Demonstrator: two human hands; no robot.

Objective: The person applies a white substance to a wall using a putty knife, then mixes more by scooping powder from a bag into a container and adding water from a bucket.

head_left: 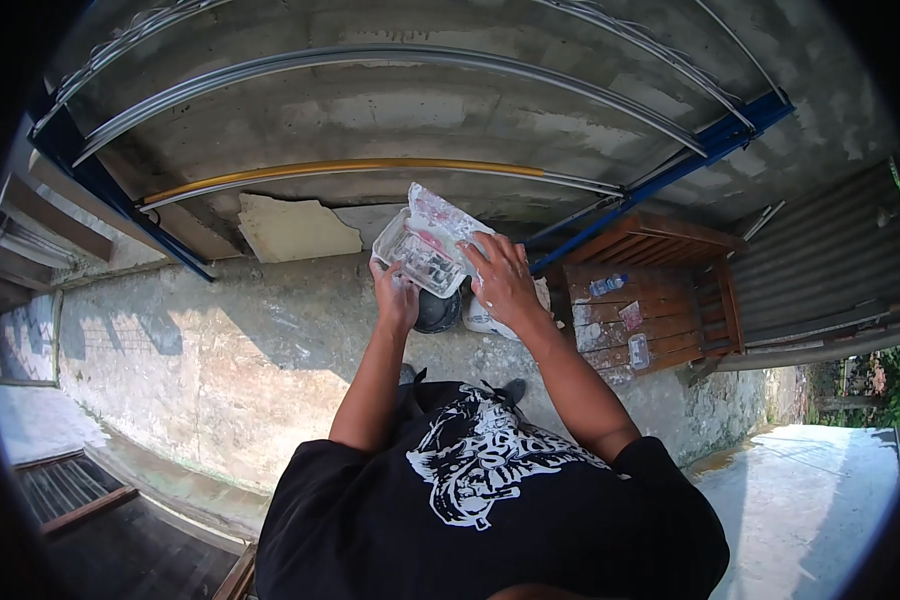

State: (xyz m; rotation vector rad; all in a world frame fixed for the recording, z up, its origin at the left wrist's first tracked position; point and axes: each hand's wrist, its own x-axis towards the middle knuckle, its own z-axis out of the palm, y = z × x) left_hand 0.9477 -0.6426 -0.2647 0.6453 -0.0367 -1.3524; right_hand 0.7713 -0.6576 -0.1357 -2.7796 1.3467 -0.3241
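Left grip (397, 292): grasping the plastic tub's (432, 283) side.
Right grip (507, 287): bent fingers touching the smeared sheet (444, 213); cannot tell if clenched on it.
Plastic tub: held above the concrete floor (210, 335), between both hands.
Table (676, 296): wooden, at right, carrying a bottle (608, 286).
Wall (450, 112): grey, behind metal rails (400, 53).

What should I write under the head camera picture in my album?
Left hand grips a plastic tub, right hand a white-smeared flat piece, above a dark bucket.
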